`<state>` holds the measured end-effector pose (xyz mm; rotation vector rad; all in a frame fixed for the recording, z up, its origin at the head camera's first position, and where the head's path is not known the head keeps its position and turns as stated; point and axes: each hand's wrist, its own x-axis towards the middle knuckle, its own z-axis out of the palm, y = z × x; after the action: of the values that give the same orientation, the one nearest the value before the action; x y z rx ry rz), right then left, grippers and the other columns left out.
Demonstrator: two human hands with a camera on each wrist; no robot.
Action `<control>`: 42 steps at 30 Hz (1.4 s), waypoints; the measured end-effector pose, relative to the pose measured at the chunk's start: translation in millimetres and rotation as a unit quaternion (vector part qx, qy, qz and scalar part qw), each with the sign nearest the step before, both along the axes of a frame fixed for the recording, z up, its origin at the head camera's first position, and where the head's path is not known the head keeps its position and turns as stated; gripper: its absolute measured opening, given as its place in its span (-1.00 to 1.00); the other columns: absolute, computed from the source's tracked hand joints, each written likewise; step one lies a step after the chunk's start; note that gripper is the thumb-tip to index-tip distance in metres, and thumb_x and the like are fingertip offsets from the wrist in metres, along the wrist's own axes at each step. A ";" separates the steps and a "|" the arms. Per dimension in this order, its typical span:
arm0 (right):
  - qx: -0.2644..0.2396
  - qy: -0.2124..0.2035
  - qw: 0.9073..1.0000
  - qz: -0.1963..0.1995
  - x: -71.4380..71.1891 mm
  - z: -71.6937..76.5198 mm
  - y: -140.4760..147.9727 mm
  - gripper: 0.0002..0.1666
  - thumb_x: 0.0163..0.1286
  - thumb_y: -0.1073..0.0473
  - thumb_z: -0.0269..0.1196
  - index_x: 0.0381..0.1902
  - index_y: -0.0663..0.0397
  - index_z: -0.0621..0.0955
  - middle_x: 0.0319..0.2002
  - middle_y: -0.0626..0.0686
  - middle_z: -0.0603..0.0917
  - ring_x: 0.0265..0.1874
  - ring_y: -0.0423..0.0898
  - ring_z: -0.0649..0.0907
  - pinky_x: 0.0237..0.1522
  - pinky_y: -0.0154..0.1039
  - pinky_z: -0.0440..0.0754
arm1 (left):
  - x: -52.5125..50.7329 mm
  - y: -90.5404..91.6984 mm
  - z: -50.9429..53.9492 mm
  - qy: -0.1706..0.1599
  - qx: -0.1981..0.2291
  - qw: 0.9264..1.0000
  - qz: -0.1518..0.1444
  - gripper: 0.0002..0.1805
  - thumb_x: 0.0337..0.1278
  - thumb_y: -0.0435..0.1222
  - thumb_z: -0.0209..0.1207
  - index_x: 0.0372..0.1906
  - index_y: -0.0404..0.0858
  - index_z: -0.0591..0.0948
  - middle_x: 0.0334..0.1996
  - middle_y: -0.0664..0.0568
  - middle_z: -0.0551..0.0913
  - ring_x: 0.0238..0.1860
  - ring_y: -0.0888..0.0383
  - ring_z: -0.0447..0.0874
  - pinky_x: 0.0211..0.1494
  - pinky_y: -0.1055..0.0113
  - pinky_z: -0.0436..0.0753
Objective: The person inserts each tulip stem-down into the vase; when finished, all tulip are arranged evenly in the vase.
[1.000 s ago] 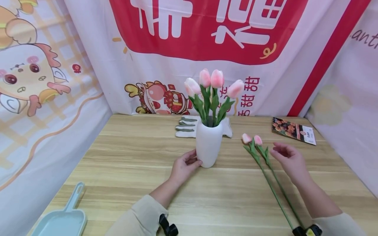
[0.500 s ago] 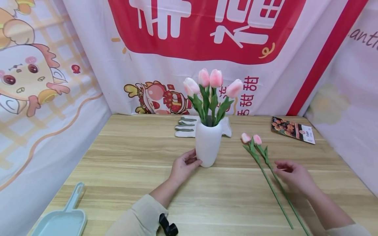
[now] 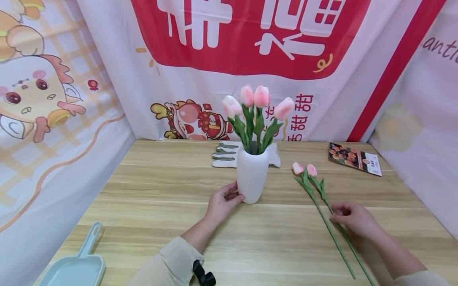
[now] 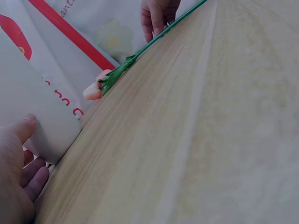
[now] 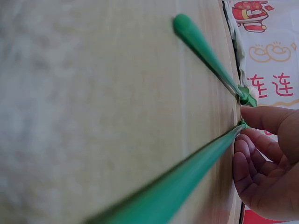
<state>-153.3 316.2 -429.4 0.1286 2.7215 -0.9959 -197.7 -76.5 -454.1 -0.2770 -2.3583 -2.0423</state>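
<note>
A white vase stands upright on the wooden table, with several pink artificial tulips rising from it. My left hand holds the vase low on its left side; the left wrist view shows the thumb against its wall and the fingers curled near the base. Two more tulips lie side by side on the table to the right. At the stem of the right-hand tulip my right hand has its thumb and fingertips on either side, pinching it. The other loose tulip lies untouched just left of it.
Behind the vase lies a white and grey-green glove, partly hidden. A seed packet with orange flowers lies at the back right. At the front left is a light blue dustpan. Printed cloths surround the table's back and sides.
My right hand has moved toward me along the right-hand tulip and in to its stem. The left hand and the vase have stayed in place.
</note>
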 end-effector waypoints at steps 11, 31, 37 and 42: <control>-0.012 -0.027 0.999 -0.024 -0.3 1.0 -1.1 -0.44 0.26 0.14 0.31 0.13 0.38 0.52 -0.27 0.06 0.64 -0.40 -0.12 0.55 -0.50 -0.32 0.57 | 13.5 -1.1 20.7 0.011 0.004 1.000 -0.013 -0.51 0.11 -0.47 0.30 0.17 -0.49 0.52 0.07 -0.37 0.64 0.06 -0.25 0.67 0.06 0.26 0.74; -0.301 -0.082 0.947 -0.077 -1.5 8.9 15.7 -0.62 0.45 0.18 0.17 0.17 0.17 0.51 -0.40 -0.21 0.64 -0.46 -0.30 0.61 -0.34 -0.40 0.69 | -5.6 -2.2 -13.4 0.019 0.004 1.000 -0.009 -0.48 0.08 -0.40 0.35 0.19 -0.39 0.55 0.08 -0.29 0.66 0.04 -0.17 0.70 0.04 0.35 0.74; -0.422 -0.066 0.898 -0.108 -1.8 7.7 5.8 -0.73 0.44 0.24 0.19 -0.28 -0.37 0.63 -0.39 -0.21 0.71 -0.39 -0.34 0.67 -0.28 -0.45 0.72 | -6.3 -2.0 -14.0 0.027 0.005 1.000 -0.009 -0.49 0.08 -0.42 0.34 0.18 -0.43 0.54 0.06 -0.32 0.66 0.02 -0.18 0.71 0.04 0.30 0.75; -0.503 -0.055 0.850 -0.145 -3.8 7.7 -5.6 -0.65 0.42 0.31 0.19 -0.36 -0.33 0.69 -0.41 -0.17 0.74 -0.38 -0.31 0.71 -0.28 -0.46 0.74 | -6.1 -1.8 -12.7 0.021 0.007 1.000 -0.007 -0.48 0.08 -0.42 0.35 0.19 -0.41 0.54 0.07 -0.30 0.66 0.04 -0.17 0.71 0.04 0.33 0.74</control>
<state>-157.1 310.6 -421.7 0.3823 1.7686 -2.2516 -203.8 -78.3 -466.8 -0.3333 -2.3246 -2.0375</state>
